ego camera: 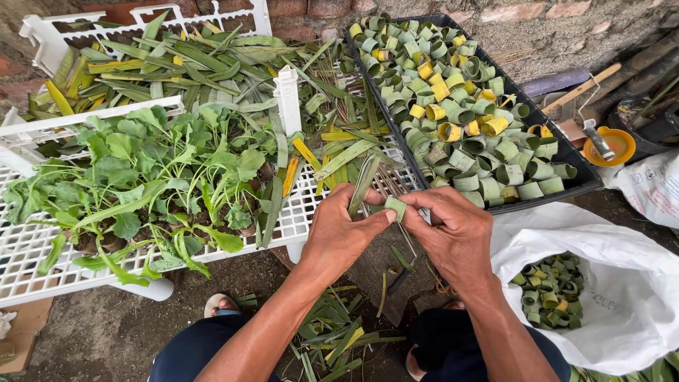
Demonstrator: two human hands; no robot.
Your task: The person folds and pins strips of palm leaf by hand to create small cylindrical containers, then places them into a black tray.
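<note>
A white plastic lattice worktop point(28, 244) fills the left half of the view, and on it lies a heap of leafy green seedlings point(155, 177) with soil at their roots. Behind them, a white crate point(49, 32) holds long green and yellow leaf blades point(177, 60), which spill over towards the middle. To the right, a black tray point(566, 185) leans against the brick wall, packed with small rolled leaf rings point(453, 92), green and yellow, standing close together. Lower right, an open white bag point(622, 283) on the ground holds more of the same rings point(552, 290). An orange lid point(610, 146) with a small tool lies beyond the tray's far corner. Cut leaf scraps point(332, 336) lie on the ground between the person's knees.

Both hands meet in the middle, just in front of the worktop's edge. The left hand point(343, 230) pinches a long leaf strip point(364, 185) between thumb and fingers, the strip rising away over the lattice. The right hand point(456, 230) is closed on the strip's near end, where it is curled into a short green roll point(396, 207) between the two thumbs
</note>
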